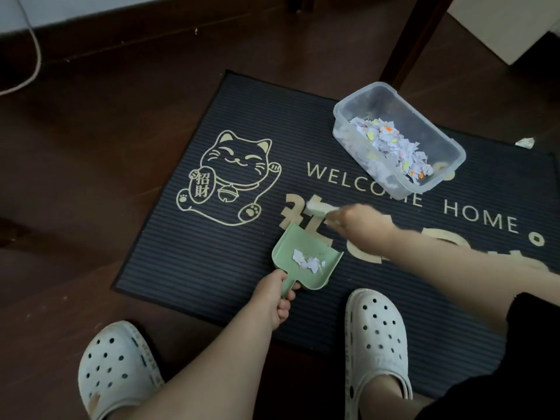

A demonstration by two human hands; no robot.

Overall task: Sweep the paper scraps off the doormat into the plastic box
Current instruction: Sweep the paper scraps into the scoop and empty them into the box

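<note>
View from above, looking down at a person crouched over a dark ribbed doormat (188, 253) on a brown wooden floor (91, 147). The mat carries a gold outline of a waving lucky cat, the words WELCOME HOME and large gold Chinese characters.

The left hand (274, 295) has its fingers wrapped tightly round the short handle of a light green dustpan (291, 247). The dustpan lies flat near the mat's front edge, its open mouth pointing away from the person. A small heap of white paper scraps (309, 262) sits inside it.

The right hand (360, 222) is blurred. It reaches across just beyond the dustpan's mouth, fingers clenched on a small pale brush (318, 209) whose head sits over the gold characters.

A clear plastic box (430, 116) stands on the far right part of the mat, well apart from the dustpan. It holds a pile of white, yellow and orange scraps. One crumpled white scrap (525, 143) lies at the mat's far right edge.

Two white perforated clogs (375, 338) show at the bottom, the right one on the mat, the left one on the floor.
</note>
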